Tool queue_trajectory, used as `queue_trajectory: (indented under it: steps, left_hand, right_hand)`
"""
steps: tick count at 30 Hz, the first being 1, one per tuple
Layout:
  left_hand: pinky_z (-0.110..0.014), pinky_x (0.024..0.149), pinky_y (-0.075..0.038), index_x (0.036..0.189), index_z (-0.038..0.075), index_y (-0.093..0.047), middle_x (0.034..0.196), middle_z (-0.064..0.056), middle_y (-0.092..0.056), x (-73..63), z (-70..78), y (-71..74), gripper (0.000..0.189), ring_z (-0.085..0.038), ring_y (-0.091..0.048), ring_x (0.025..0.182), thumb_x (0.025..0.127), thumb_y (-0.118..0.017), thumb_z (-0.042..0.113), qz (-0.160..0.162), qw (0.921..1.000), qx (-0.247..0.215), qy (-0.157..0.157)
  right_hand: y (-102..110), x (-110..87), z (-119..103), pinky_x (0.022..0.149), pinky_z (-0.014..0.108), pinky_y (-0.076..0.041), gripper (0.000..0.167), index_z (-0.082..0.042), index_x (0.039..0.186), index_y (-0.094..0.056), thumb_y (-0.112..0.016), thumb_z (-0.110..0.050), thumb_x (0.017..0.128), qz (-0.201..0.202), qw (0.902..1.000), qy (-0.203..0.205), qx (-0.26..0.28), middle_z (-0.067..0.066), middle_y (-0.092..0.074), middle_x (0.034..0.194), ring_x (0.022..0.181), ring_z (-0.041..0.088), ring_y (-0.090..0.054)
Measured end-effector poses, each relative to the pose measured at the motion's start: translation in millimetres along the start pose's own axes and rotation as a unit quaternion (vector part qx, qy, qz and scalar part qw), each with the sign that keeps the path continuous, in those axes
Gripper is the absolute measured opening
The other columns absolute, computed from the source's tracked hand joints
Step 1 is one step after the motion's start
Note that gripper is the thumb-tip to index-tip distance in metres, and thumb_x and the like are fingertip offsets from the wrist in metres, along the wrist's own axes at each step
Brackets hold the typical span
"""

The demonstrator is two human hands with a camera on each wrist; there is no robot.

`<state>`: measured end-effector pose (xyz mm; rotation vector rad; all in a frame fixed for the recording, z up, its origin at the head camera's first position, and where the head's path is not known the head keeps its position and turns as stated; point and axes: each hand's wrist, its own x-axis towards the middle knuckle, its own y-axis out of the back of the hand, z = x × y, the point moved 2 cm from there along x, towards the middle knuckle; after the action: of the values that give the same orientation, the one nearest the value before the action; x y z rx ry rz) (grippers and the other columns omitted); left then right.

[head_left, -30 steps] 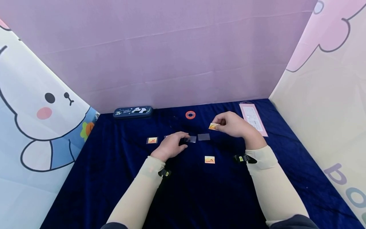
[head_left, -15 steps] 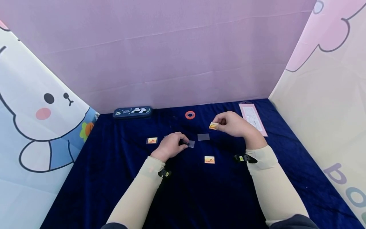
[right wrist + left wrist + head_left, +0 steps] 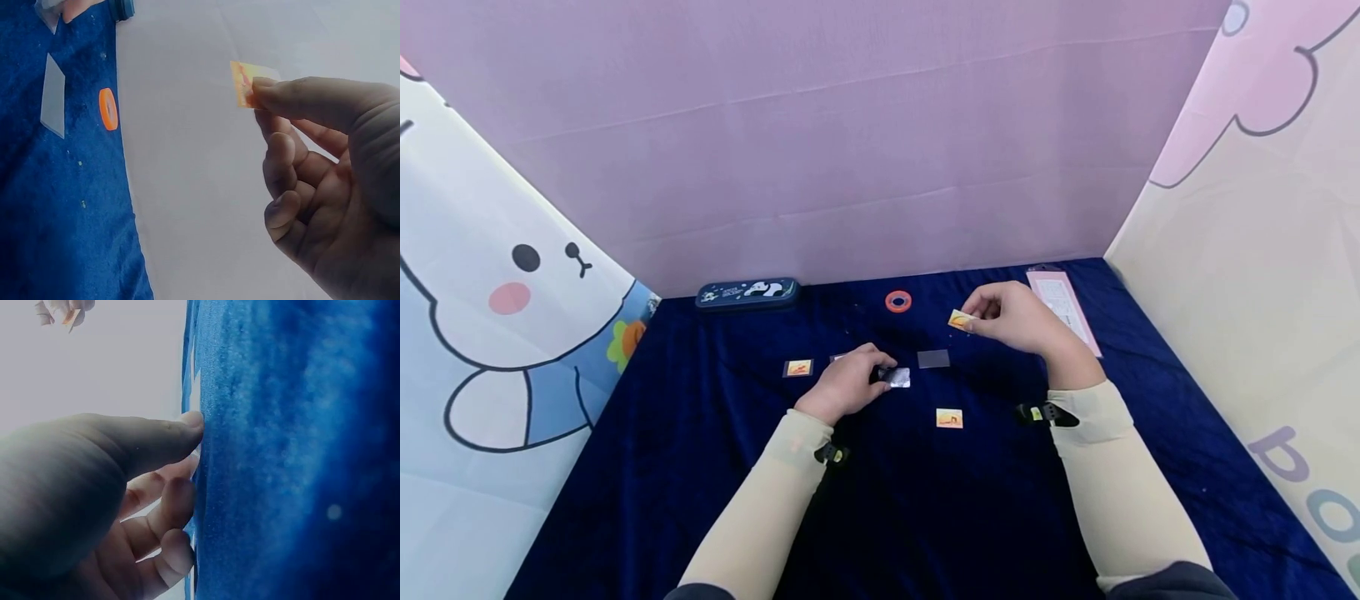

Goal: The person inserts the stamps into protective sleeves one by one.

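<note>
In the head view, my left hand point(image 3: 847, 382) pinches a small clear plastic sleeve point(image 3: 898, 377) between thumb and fingers, low over the blue cloth. The sleeve catches the light. My right hand point(image 3: 1017, 318) holds up a small yellow-orange picture card point(image 3: 958, 320), pinched by its edge between thumb and index finger. The right wrist view shows that card point(image 3: 244, 84) raised above the cloth. Between the hands lies another clear sleeve point(image 3: 934, 359). Closer to me is a second yellow card point(image 3: 949, 418), lying flat. My left hand mostly covers another small item behind it.
Left of the left hand lies a card in a dark-edged sleeve point(image 3: 798, 367). Along the back are a navy panda pencil case point(image 3: 748, 293) and a red tape roll point(image 3: 898, 302). A pink-edged pack point(image 3: 1064, 312) lies at back right. Fabric walls enclose the table's back and sides.
The sleeve in my left hand has come slightly toward me and tilted so it now shines. My right hand has risen a little with the card.
</note>
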<state>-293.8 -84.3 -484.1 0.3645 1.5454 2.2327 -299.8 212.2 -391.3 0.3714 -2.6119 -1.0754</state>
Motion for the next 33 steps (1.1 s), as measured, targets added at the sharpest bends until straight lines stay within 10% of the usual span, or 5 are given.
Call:
queue_trajectory:
  steps: [11,19,33]
  left_hand:
    - [-0.031,0.079,-0.051,0.096,0.029,-0.076,0.091,0.013,-0.059,0.6,-2.7,4.5,0.008,-0.009,-0.059,0.082,0.094,-0.081,0.023,0.050,0.9974,-0.049,-0.015]
    - [-0.033,0.073,-0.051,0.096,0.032,-0.075,0.094,0.016,-0.064,-0.4,-1.6,12.3,0.004,-0.012,-0.059,0.075,0.100,-0.075,0.035,0.090,0.9902,-0.106,-0.002]
    - [-0.028,0.053,-0.048,0.112,0.015,-0.078,0.094,0.006,-0.079,-16.6,33.6,64.1,0.012,-0.021,-0.060,0.059,0.102,-0.071,0.017,0.200,0.9250,-0.320,-0.043]
  right_hand:
    - [9.4,-3.2,-2.4,0.060,0.034,-0.046,0.005,-0.012,0.096,-0.077,-0.080,-0.013,0.093,0.074,0.9967,0.003,0.033,0.004,-0.067,0.082,0.072,0.025,-0.058]
    - [13.5,-4.5,0.3,0.063,0.034,-0.047,0.004,-0.014,0.100,-0.077,-0.077,-0.014,0.096,0.133,0.9899,-0.001,0.048,0.004,-0.068,0.089,0.078,0.025,-0.060]
    - [20.0,-8.0,-17.6,0.055,0.025,-0.042,0.019,-0.010,0.115,-0.080,-0.077,-0.013,0.097,0.185,0.9777,0.036,0.094,0.009,-0.067,0.084,0.068,0.019,-0.054]
